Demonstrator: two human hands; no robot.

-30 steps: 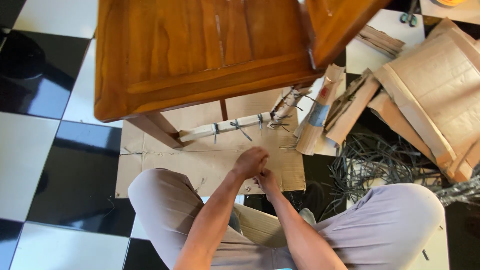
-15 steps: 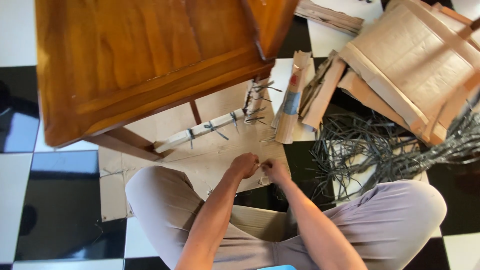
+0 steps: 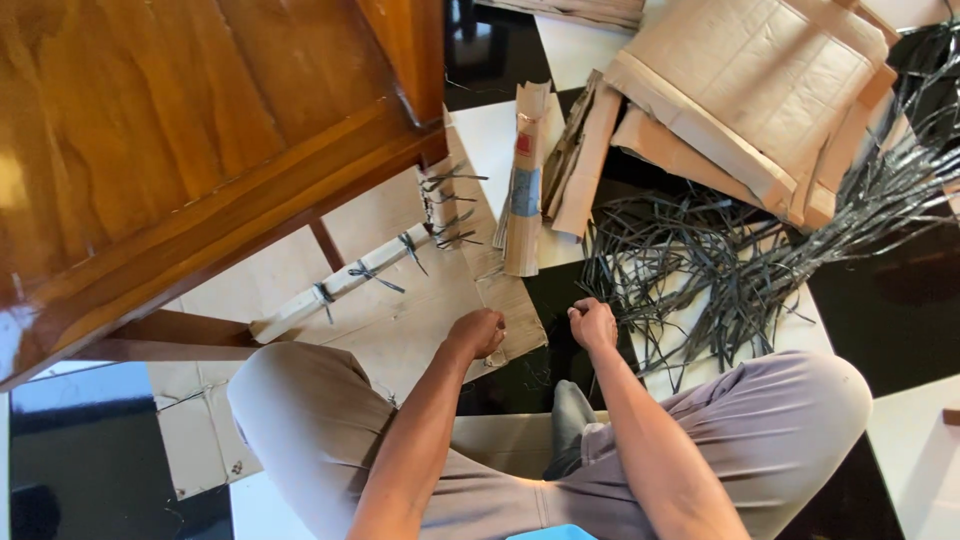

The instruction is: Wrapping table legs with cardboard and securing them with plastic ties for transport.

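Observation:
I sit cross-legged on the floor. My left hand (image 3: 478, 332) is curled around the near edge of a flat cardboard sheet (image 3: 420, 310) that lies under a wooden table (image 3: 180, 140). My right hand (image 3: 593, 323) is a closed fist a short way to the right, over the dark floor tile. It sits just beside a loose pile of black plastic strips (image 3: 700, 270), and I see nothing in it. A pale cardboard-wrapped table rail (image 3: 345, 285) above my left hand carries several black strip ties.
Folded cardboard pieces (image 3: 525, 190) stand upright behind the sheet. A large stack of taped cardboard (image 3: 760, 90) lies at the top right. The floor is black and white tiles (image 3: 80, 440). My knees (image 3: 790, 400) frame both hands.
My hands, together at the sheet's edge before, have drawn apart, the right one moving right. The view has shifted so the table and cardboard sit further left and closer.

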